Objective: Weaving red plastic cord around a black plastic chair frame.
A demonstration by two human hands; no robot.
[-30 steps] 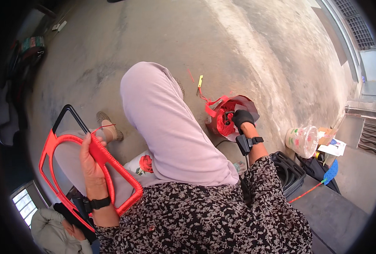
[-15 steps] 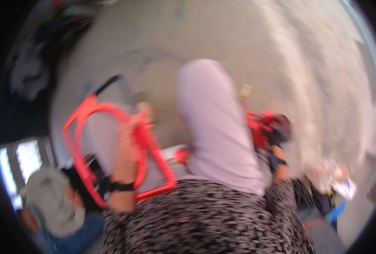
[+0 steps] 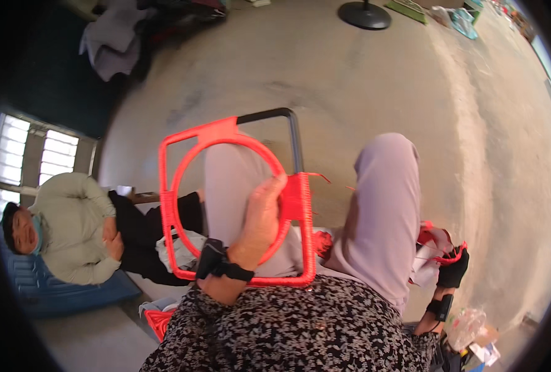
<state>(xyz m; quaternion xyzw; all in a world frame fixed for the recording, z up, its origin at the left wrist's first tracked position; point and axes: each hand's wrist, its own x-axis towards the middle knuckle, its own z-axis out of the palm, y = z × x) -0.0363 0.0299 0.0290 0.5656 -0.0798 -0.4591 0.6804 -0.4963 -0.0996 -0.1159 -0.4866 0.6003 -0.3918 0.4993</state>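
Observation:
A square metal frame with a round ring inside (image 3: 167,214) lies over my lap, wrapped mostly in red strip. Its far right corner is bare black metal (image 3: 296,139). My left hand (image 3: 264,214) is closed round the ring's right side, where ring and frame side are wrapped together. A short loose red end (image 3: 320,177) sticks out from there. Away to the right, my right hand (image 3: 454,270), in a black glove, is closed on a bundle of red strip (image 3: 454,253) beside my right knee. More red strip (image 3: 322,243) lies between my thighs.
At left a person (image 3: 74,226) sits on a blue seat (image 3: 71,282) with hands together. A black round stand base (image 3: 365,15) is on the concrete floor (image 3: 362,93) ahead. Plastic bags (image 3: 466,328) lie at lower right; red-wrapped pieces (image 3: 159,322) are by my left hip.
The frame and my left hand have shifted right in the view, and the frame now faces up more squarely. My right hand has moved outward and nearer with red strip. The view has turned.

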